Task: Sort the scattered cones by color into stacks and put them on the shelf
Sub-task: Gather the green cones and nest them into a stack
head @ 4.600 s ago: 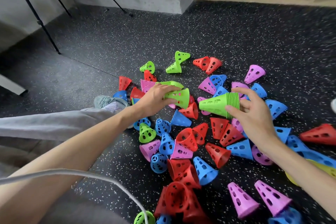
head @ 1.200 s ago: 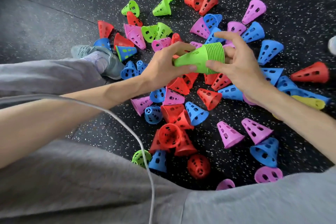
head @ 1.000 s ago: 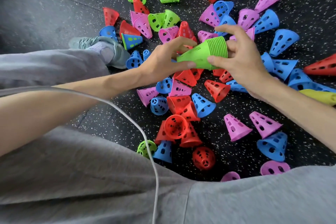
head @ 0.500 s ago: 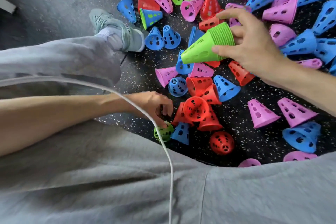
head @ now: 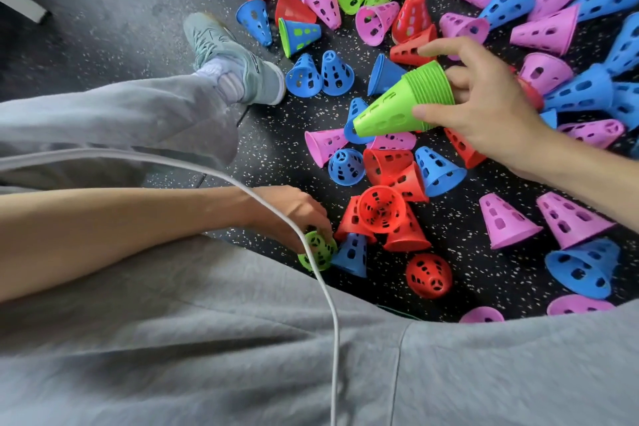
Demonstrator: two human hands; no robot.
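Right hand (head: 484, 114) pinches green stack (head: 404, 107) rim, held sideways to receive the next; left hand (head: 294, 214), below stack, fingers curl onto green cone (head: 318, 251).

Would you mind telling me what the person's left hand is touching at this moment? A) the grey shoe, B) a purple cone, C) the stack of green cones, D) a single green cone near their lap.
D. The left hand has its fingers curled on a lone green cone lying on the floor by the lap, while the right hand holds the green stack.
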